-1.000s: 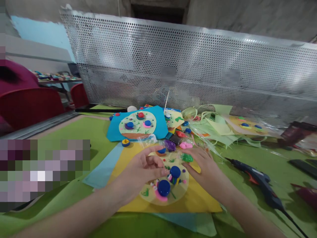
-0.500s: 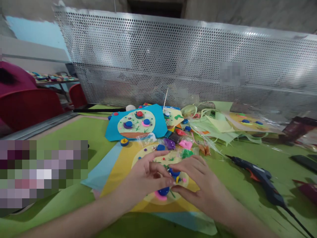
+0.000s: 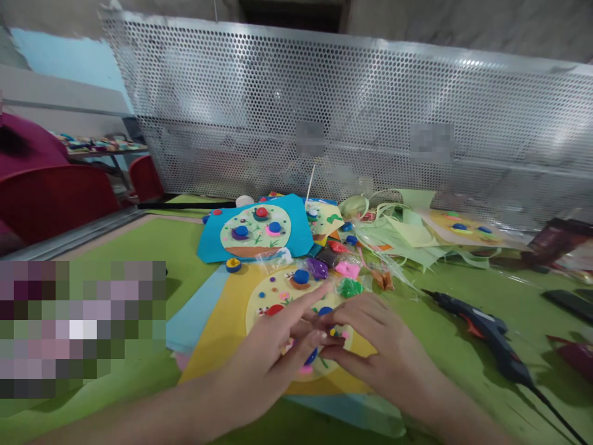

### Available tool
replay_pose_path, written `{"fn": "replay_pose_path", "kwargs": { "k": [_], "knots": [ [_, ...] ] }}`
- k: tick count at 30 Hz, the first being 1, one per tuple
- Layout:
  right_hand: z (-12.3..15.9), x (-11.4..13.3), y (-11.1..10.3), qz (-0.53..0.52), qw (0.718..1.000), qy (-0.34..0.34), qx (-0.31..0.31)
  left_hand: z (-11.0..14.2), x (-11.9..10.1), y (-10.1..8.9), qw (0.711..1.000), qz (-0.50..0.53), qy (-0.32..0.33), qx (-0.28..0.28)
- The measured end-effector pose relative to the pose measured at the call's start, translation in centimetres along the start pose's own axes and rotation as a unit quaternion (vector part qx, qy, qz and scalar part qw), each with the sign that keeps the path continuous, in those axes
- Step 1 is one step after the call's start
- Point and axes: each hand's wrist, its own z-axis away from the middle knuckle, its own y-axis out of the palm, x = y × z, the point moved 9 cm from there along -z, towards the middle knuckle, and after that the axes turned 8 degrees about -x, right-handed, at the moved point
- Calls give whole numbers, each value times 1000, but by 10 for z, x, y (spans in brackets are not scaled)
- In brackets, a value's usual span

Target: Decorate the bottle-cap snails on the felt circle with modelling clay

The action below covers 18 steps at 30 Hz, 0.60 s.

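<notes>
My left hand (image 3: 273, 349) and my right hand (image 3: 382, 343) meet over a yellow card (image 3: 215, 340) with a pale oval panel (image 3: 254, 290) decorated with clay shapes and blue caps. My left thumb and bent fingers are drawn together, while the index finger points up and away. Thumb and fingers of my right hand curve in against the left fingertips. Whatever lies between them is too small or hidden to make out. A blue cap on brown clay (image 3: 301, 277) shows beyond the fingers; other pieces are partly covered by my hands.
Behind are a blue card with an oval panel (image 3: 300, 232), bagged purple clay (image 3: 317, 269), pink clay (image 3: 347, 270) and green clay (image 3: 351, 287). A glue gun (image 3: 486, 334) with its cord lies right. Paper scraps (image 3: 403, 232) sit before a perforated metal screen (image 3: 361, 111).
My left hand has turned, its index finger now raised further right and its thumb shifted slightly up. More of the card's left side shows. My right hand has barely moved.
</notes>
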Motion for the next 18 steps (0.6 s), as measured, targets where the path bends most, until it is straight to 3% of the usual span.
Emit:
{"fn": "replay_pose_path", "kwargs": {
  "k": [7,13,18],
  "knots": [
    [-3,13,-3,45,997,-58,-39,16,-36,19,966,-136,209,72],
    [-1,-4,-8,90,995,-29,-40,9,-22,7,981,-144,132,16],
    [-1,-7,0,78,997,-23,-13,14,-38,18,958,-188,210,52]
  ]
}}
